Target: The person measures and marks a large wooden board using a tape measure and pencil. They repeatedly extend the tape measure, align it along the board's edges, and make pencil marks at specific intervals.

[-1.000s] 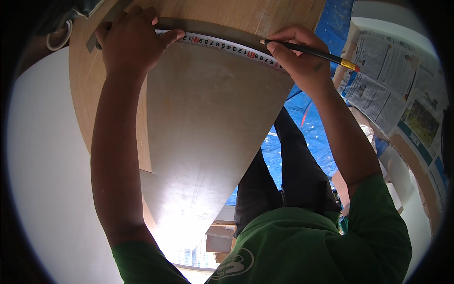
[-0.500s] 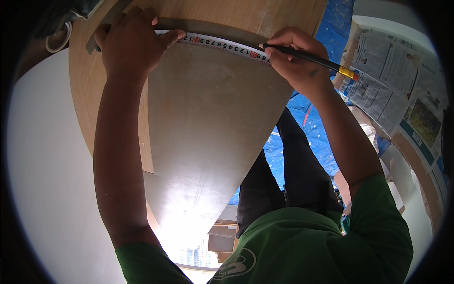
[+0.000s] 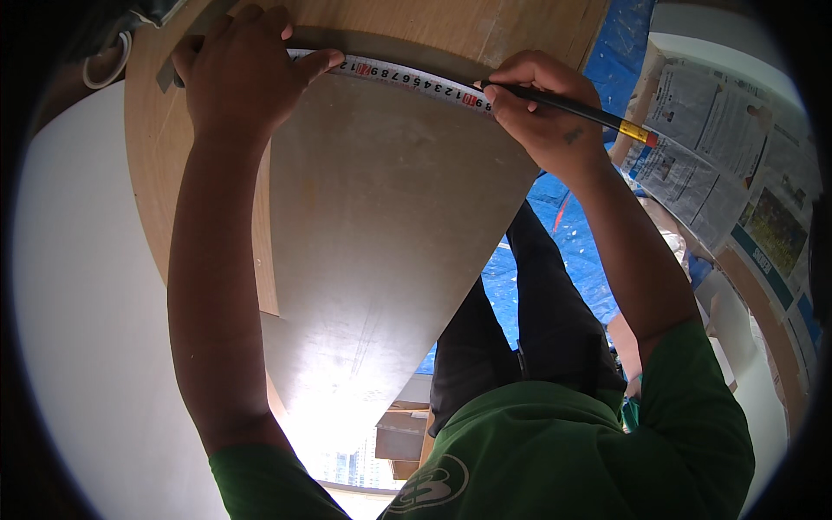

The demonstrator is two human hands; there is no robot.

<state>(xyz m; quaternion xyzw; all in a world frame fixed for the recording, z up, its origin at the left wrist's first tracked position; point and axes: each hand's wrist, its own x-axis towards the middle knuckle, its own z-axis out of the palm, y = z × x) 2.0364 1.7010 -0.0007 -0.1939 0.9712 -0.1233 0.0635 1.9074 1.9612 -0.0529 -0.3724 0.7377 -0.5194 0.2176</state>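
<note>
Pinching a pencil [image 3: 575, 107] is the right hand [image 3: 551, 128]; left hand [image 3: 238, 82], grip unclear, thumbs a tape measure [image 3: 407, 80]

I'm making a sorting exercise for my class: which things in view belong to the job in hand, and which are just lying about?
Job in hand:
measuring tape, left hand's thumb on it
black pencil, held in the right hand
greyish board, tape across its far end

Lying about:
newspaper sheets, to the right
blue sheeting, behind the legs
</note>
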